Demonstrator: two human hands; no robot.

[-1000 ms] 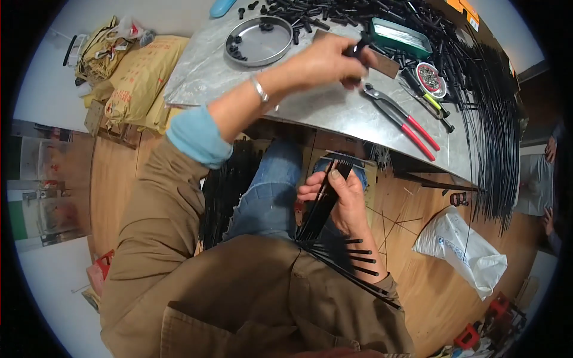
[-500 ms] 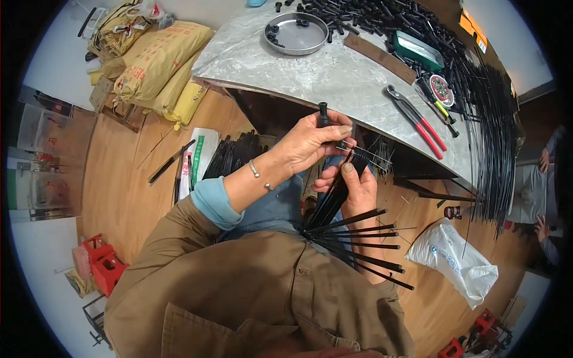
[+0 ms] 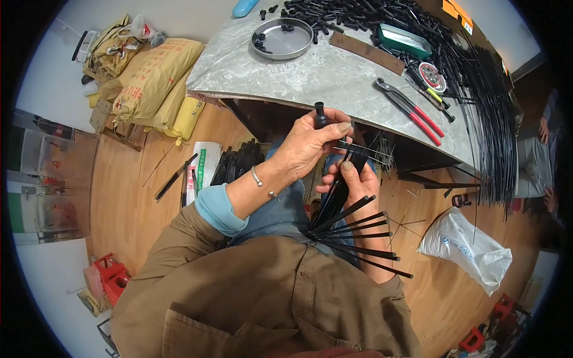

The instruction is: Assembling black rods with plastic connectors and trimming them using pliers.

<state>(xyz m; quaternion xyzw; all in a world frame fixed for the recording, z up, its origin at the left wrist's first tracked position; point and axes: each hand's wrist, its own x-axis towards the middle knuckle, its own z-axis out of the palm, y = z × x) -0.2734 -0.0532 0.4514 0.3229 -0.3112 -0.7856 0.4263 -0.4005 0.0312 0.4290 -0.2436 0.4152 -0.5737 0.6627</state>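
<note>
My left hand (image 3: 304,143), with an open-ended metal bangle at its wrist, is closed around a black stepped cylindrical part (image 3: 320,113) that points upward. Its thumb and forefinger pinch close to thin metal wires (image 3: 373,153), which cross the top of a bundle of black rods (image 3: 330,206). My right hand (image 3: 361,182) grips that bundle near its upper end, thumb on top. Below, several rods of the bundle fan out to the right across my forearm. Where the wires meet the rods is too small to make out.
On the grey marbled table (image 3: 239,71) lie a round metal tray (image 3: 282,39), red-handled pincers (image 3: 412,113), a rusty metal strip (image 3: 367,52), a green box (image 3: 404,40) and heaped black parts. A white sack (image 3: 465,247) is on the floor. Another person (image 3: 531,161) stands far right.
The view has shifted slightly, so table and sacks sit differently. Both hands keep their grips; the wires at the top of the rods stand more apart.
</note>
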